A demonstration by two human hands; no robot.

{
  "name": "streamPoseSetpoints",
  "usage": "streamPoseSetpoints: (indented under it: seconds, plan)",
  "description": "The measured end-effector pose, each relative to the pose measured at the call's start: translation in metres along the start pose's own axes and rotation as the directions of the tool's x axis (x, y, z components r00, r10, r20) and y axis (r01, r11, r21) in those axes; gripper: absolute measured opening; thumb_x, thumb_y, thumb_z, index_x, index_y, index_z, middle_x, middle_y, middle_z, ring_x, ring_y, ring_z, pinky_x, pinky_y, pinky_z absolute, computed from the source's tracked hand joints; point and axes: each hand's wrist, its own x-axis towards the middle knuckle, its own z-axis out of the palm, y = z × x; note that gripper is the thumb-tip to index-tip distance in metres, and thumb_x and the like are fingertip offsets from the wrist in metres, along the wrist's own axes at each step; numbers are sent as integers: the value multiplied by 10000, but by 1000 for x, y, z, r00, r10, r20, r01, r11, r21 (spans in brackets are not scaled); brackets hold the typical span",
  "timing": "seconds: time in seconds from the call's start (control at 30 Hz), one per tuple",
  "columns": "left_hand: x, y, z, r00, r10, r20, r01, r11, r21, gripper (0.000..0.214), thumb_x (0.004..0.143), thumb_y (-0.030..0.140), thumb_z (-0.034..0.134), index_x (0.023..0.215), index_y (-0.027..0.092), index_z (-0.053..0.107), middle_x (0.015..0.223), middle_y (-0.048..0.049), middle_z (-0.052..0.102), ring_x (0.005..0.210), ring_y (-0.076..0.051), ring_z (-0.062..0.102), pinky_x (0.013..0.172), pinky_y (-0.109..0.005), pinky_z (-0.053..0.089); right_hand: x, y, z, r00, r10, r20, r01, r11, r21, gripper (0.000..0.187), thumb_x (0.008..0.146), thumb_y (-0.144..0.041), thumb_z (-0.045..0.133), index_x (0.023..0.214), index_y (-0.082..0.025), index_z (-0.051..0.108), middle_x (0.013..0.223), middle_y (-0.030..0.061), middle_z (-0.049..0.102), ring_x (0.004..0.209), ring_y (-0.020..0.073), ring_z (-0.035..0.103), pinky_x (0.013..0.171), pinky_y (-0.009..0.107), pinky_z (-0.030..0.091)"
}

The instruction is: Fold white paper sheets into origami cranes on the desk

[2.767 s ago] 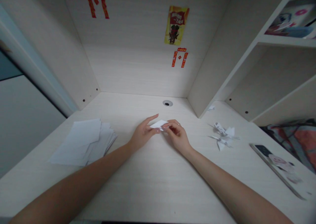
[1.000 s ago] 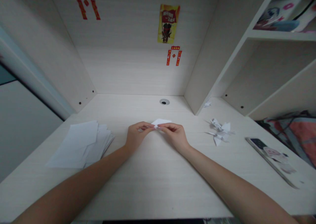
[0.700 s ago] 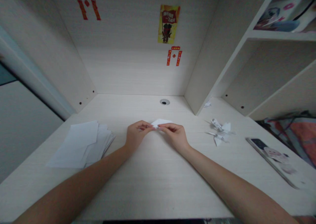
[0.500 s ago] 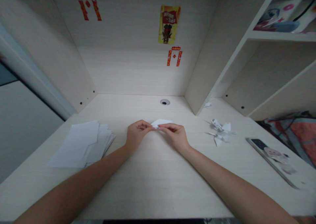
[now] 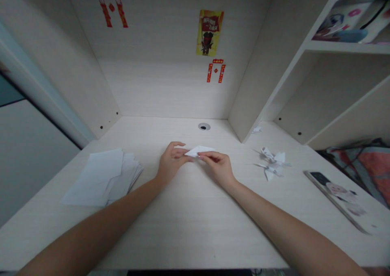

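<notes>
A small folded piece of white paper (image 5: pixel 199 150) lies at the middle of the pale wooden desk (image 5: pixel 189 223). My left hand (image 5: pixel 171 162) pinches its left end with thumb and fingertips, the other fingers curled. My right hand (image 5: pixel 217 165) pinches its right edge, fingers closed on the fold. Both hands rest low on the desk, almost touching each other.
A stack of white paper sheets (image 5: pixel 105 176) lies to the left. Several folded paper cranes (image 5: pixel 272 163) sit to the right, a scrap (image 5: pixel 256 129) beyond them. A flat phone or booklet (image 5: pixel 338 199) lies at the far right. A cable hole (image 5: pixel 204 126) is behind the hands.
My left hand's fingers have loosened and shifted slightly right along the paper; its index finger now lifts. The right hand has stayed pinched on the fold. The view drifted a little.
</notes>
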Motion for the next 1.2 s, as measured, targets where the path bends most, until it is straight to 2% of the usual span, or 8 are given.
streamPoseSetpoints:
  seconds: [0.07,0.23,0.37,0.53,0.83,1.2]
  plan:
    - [-1,2,1,999,19,44,-20,1000,18,465,617,333,737,1033,209,570,928,-50,691,789,-167,656,763,-287,485,0,1,0,1000,-1,15,1,1000,9,133,667,-320,713,756,-225,736,832,41,728,810,219,661,839,370,484]
    - [-2,4,0,995,43,93,-52,994,97,252,676,332,688,883,189,694,934,-49,703,849,-181,642,789,-273,480,-1,2,1,997,-6,74,5,1000,25,126,670,-307,713,761,-223,737,819,39,729,791,210,664,813,349,491]
    - [0,0,1,996,-8,86,4,999,47,236,666,330,694,845,178,715,873,-47,719,796,-181,656,765,-273,496,-1,3,2,997,-9,79,6,1000,30,148,660,-311,718,772,-217,735,814,40,729,770,203,663,778,331,499]
    - [-1,-1,1,998,-16,60,14,1000,24,219,660,304,702,845,190,727,905,-42,721,835,-187,660,807,-273,495,-1,4,1,999,-21,29,21,1000,23,226,634,-301,738,843,-216,732,859,46,724,780,202,656,760,322,498]
    - [-3,3,2,996,-67,63,70,997,-37,238,657,307,710,856,179,732,909,-53,721,857,-203,664,833,-291,497,-1,-3,3,997,74,5,-74,992,102,169,639,-306,733,786,-224,741,840,39,730,793,210,664,796,343,490]
    - [-1,3,3,992,-115,44,119,986,-114,214,634,266,725,828,175,733,899,-53,721,861,-204,665,862,-312,488,1,2,2,997,76,27,-79,987,140,184,632,-298,734,792,-208,733,814,39,727,732,177,653,732,307,496]
